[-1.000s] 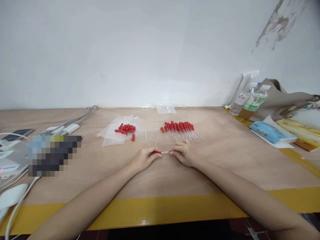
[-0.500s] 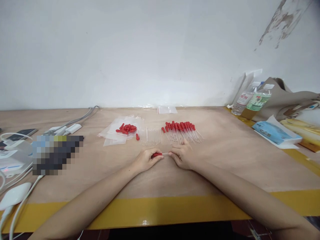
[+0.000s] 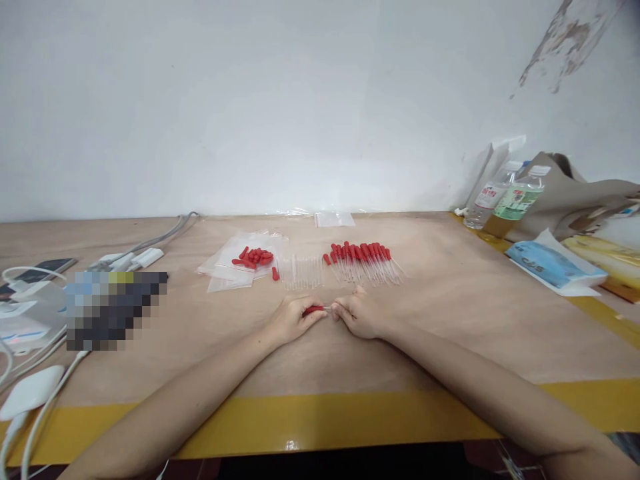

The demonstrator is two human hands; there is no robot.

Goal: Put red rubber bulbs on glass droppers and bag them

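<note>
- Dropper (image 3: 320, 309), a red bulb and a clear tube, lies sideways between the two hands, low at the middle of the brown table (image 3: 320, 367).
- Nearest, a yellow band (image 3: 290, 423) runs along the table's front edge; at the far left of it sits a rounded white adapter (image 3: 35, 393) with a cable.
- Left hand (image 3: 293, 320): closed, thumb and bent fingers pinching the red bulb (image 3: 314, 309) — its open end points to the right.
- Right hand (image 3: 361, 317): nearly closed, thumb and fingertips together on the clear tube (image 3: 327, 308); only a short stretch of it shows, the rest hidden by the fingers.
- Well off to the left, a pixelated item (image 3: 115, 310) lies among white cables and devices.
- Just past the hands, a row of loose glass tubes (image 3: 303, 272) lies side by side, with one red bulb apart at its left.
- Left of that row, plastic bags (image 3: 230, 283) overlap, a heap of red bulbs (image 3: 256, 257) on top.
- Right of the row, red-topped droppers (image 3: 364, 257) lie slanted in a close bunch — bulbs towards the wall.
- Far right: a blue tissue pack (image 3: 555, 261) and, beyond it, two plastic bottles (image 3: 517, 203).
- Farthest, a small bag (image 3: 334, 219) lies near the pale wall (image 3: 300, 100).
</note>
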